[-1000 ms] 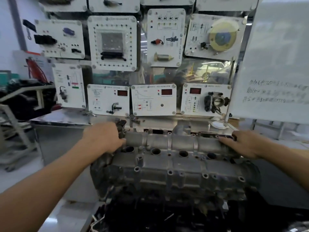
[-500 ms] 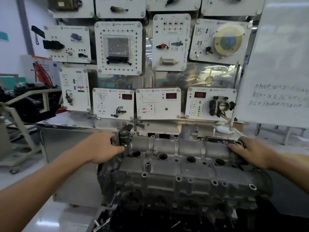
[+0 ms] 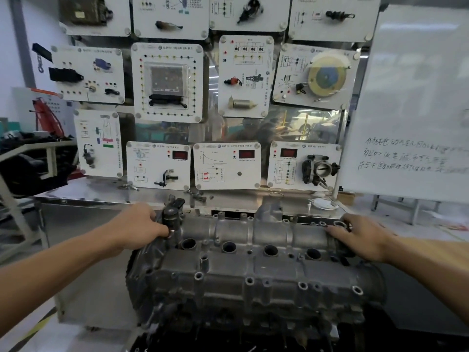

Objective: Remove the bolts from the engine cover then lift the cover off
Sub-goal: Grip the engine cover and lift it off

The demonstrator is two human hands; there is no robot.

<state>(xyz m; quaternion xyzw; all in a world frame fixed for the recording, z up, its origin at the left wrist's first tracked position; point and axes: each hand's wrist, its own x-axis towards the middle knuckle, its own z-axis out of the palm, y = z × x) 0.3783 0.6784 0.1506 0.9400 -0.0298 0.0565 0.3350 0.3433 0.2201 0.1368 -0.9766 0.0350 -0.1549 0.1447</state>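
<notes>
Bolts look to be out already. The bolt holes [image 3: 198,276] along the near edge of the engine cover [image 3: 253,262] are open rings with nothing in them, as far as I can see. The ones at the far edge are harder to make out, so I can't be sure about every one. Neither hand holds a tool.

The engine cover is the long grey metal piece in the middle, with four big round openings in a row on top. It sits on the engine [image 3: 228,316]. I see no gap under it, so I think it has not been lifted yet. That looks like the only job left: pick the cover up and take it away.

The left hand [image 3: 138,226] is at the left end of the cover. Its fingers are curled round that end and grip it, with the thumb right beside a small black part [image 3: 172,214] that sticks up there. The right hand [image 3: 360,236] lies on the right end. Its fingers are mostly straight and spread out, flat on the metal, not wrapped round anything. Both arms reach forward, one at each end, which looks to me like getting ready to lift.

Behind the engine is a shiny tabletop [image 3: 88,190]. White boards [image 3: 167,82] with parts fixed on them stand on it, and a white sheet [image 3: 418,97] with handwriting hangs on the right.
</notes>
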